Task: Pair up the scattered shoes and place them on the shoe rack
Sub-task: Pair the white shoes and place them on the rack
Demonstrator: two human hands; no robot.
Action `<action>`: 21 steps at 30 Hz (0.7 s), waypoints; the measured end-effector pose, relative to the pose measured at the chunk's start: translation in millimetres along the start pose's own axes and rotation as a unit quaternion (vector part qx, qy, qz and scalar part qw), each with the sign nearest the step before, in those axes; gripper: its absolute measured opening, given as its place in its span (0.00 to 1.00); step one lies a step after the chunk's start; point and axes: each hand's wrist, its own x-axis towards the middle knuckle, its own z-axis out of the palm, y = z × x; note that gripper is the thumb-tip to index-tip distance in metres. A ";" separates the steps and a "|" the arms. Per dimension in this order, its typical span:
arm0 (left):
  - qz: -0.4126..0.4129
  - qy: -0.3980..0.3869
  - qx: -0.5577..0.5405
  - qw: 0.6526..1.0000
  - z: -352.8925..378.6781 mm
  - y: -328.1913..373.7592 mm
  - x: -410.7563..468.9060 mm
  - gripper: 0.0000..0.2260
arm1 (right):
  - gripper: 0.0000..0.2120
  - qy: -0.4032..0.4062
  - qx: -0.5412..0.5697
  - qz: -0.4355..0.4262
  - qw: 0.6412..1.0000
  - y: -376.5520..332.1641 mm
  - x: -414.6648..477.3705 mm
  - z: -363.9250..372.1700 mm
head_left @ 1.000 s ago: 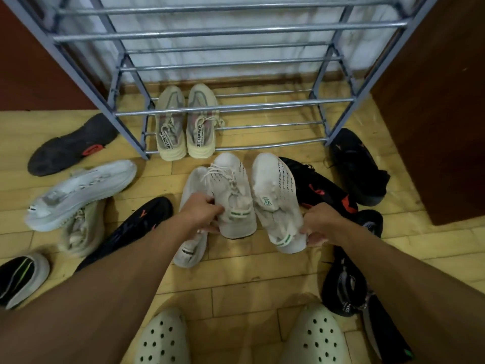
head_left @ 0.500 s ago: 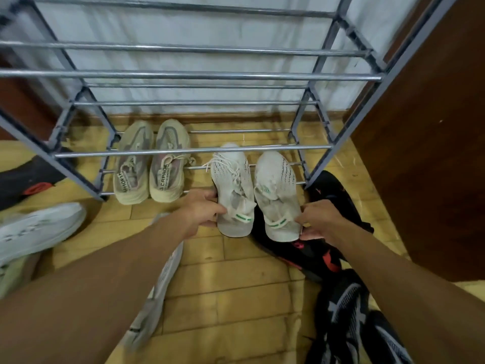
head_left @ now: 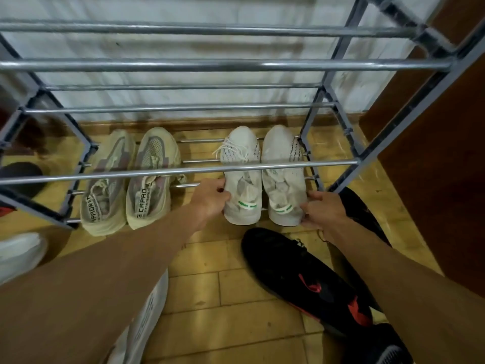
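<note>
my left hand (head_left: 210,199) and right hand (head_left: 324,212) each clamp 1 white shoe (head_left: 242,179) on the rack's (head_left: 183,170) bottom shelf, frame centre.

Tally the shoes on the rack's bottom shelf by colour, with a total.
Beige: 2, one beside the other, at the left of the shoe rack.
White with green heel stripes: 2, left one held by the left hand, right one by the right hand.
Total: 4

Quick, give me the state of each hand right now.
Left hand: closed on the heel of the left white sneaker.
Right hand: closed on the heel of the right white sneaker.
</note>
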 end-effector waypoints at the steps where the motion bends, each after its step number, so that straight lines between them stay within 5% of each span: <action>1: 0.013 -0.004 0.016 1.000 1.5 -0.6 0.9 0.14 | 0.19 -0.008 0.005 0.009 1.000 -1.9 1.9 -0.6; 6: 0.016 0.014 0.008 1.000 13.5 3.2 1.0 0.10 | 0.18 -0.025 -0.033 -0.007 0.999 1.7 4.3 1.2; 11: 0.017 -0.045 0.023 0.999 16.3 6.7 -28.9 0.17 | 0.19 -0.009 -0.192 -0.058 0.980 8.7 -24.2 -9.9; 18: -0.008 -0.044 0.068 0.997 3.9 -1.4 -95.3 0.11 | 0.18 -0.148 -0.457 -0.033 0.876 55.8 -93.2 -36.7; 21: -0.014 -0.086 0.100 0.991 4.3 -21.1 -129.6 0.09 | 0.21 -0.089 -0.475 -0.053 0.874 78.5 -118.5 -25.8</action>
